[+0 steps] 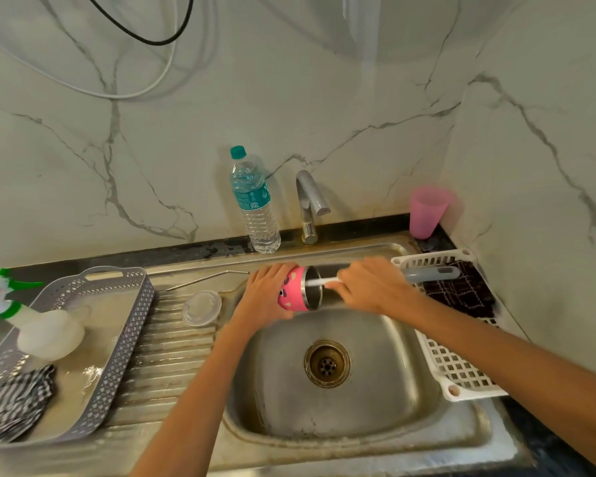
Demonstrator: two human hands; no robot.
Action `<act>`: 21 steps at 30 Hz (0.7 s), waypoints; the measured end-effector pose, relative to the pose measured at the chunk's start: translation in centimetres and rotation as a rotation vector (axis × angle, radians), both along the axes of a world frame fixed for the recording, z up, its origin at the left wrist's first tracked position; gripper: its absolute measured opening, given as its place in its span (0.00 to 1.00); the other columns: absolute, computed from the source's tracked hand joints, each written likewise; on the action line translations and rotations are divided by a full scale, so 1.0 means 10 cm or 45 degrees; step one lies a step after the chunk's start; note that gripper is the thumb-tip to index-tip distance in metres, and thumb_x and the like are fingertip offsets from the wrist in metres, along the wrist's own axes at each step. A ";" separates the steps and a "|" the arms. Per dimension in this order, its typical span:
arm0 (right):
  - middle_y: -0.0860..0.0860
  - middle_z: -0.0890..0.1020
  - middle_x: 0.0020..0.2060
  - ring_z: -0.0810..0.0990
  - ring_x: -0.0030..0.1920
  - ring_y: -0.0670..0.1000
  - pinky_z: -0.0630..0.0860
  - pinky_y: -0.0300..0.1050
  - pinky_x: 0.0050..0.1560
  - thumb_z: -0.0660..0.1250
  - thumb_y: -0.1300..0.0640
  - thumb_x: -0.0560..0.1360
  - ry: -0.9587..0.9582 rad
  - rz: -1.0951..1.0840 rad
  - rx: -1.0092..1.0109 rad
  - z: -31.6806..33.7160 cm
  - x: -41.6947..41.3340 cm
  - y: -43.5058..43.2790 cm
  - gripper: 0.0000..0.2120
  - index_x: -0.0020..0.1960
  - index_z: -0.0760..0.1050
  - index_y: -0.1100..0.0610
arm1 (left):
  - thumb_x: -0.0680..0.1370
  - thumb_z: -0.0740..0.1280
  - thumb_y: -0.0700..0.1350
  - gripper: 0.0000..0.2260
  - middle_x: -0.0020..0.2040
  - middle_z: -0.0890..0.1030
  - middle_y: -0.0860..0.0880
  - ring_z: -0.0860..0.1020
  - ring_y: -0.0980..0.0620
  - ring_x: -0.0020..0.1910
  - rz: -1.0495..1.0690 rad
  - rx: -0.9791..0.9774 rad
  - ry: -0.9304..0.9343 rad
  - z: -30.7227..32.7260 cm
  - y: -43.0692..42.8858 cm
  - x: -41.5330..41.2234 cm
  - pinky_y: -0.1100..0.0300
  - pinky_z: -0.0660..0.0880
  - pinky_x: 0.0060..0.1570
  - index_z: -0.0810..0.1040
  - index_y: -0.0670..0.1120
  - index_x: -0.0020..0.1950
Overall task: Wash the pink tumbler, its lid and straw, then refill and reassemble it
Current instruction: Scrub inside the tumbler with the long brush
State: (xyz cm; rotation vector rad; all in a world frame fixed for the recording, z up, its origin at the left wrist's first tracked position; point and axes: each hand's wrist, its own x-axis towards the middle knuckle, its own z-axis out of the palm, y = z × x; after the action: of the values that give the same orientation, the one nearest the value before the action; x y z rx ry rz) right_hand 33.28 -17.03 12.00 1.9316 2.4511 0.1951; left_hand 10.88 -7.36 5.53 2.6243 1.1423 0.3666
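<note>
My left hand [267,292] grips the pink tumbler [295,290], tipped on its side over the sink's far edge with its steel mouth facing right. My right hand [370,287] holds a bottle brush [430,273] by its grey handle, and the white stem runs into the tumbler's mouth. The brush head is hidden inside. The clear lid [202,307] lies flat on the ribbed drainboard to the left of the sink. Behind the lid, the bent metal straw [207,279] lies along the drainboard's far edge.
A steel sink [386,342] with a drain lies below my hands; the tap [308,204] and a water bottle [255,204] stand behind. A white rack [451,366] with a dark cloth sits right, a pink cup [427,211] in the corner. Left, a grey tray [124,339] holds a spray bottle [31,321] and striped cloth.
</note>
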 end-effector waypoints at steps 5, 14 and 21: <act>0.50 0.77 0.32 0.76 0.32 0.51 0.70 0.45 0.33 0.52 0.45 0.82 -0.004 -0.079 -0.072 -0.04 -0.11 -0.10 0.20 0.44 0.77 0.53 | 0.63 0.80 0.53 0.42 0.68 0.73 0.50 0.70 0.47 0.69 0.019 0.018 -0.104 0.03 0.09 -0.09 0.43 0.59 0.73 0.65 0.50 0.74; 0.51 0.77 0.33 0.76 0.33 0.51 0.74 0.46 0.36 0.51 0.45 0.82 -0.031 -0.159 -0.109 0.01 -0.10 -0.04 0.20 0.48 0.78 0.53 | 0.63 0.80 0.50 0.42 0.68 0.73 0.50 0.70 0.49 0.68 0.018 -0.075 -0.191 0.02 0.14 -0.04 0.48 0.62 0.71 0.64 0.51 0.74; 0.51 0.78 0.35 0.76 0.35 0.50 0.77 0.46 0.42 0.52 0.44 0.81 0.019 -0.165 -0.081 0.00 0.05 0.04 0.18 0.40 0.71 0.53 | 0.64 0.79 0.49 0.41 0.68 0.73 0.50 0.69 0.49 0.68 -0.052 -0.050 -0.112 -0.09 0.03 0.03 0.44 0.62 0.71 0.66 0.51 0.73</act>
State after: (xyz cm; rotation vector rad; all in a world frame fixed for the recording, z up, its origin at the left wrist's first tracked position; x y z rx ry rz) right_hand 33.76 -16.66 11.97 2.0629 2.3007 0.0999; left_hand 11.13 -7.07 4.63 2.5665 1.0554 0.4419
